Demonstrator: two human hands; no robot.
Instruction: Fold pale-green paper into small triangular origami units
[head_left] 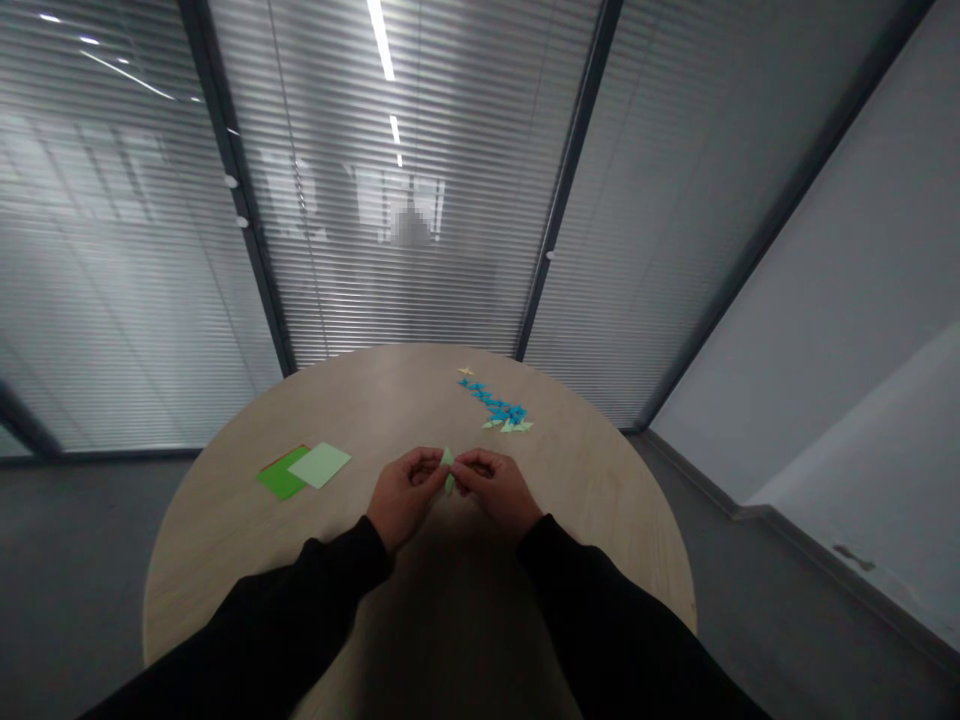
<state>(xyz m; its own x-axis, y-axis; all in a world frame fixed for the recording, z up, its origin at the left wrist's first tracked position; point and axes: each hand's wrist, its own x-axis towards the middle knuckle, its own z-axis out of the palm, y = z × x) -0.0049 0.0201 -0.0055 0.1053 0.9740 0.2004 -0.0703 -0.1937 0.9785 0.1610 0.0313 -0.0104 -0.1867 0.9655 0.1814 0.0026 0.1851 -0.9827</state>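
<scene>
Both my hands meet above the middle of a round wooden table [225,540]. Between them is a small folded piece of pale green paper [448,468]. My left hand [403,497] pinches it from the left with curled fingers. My right hand [495,490] pinches it from the right, fingers also curled. Black sleeves cover both my arms.
Sheets of paper lie on the left of the table: a pale green one [320,465] over a darker green one [281,477]. A row of small folded blue and pale green paper pieces [499,406] runs along the far right. Glass walls with blinds stand behind.
</scene>
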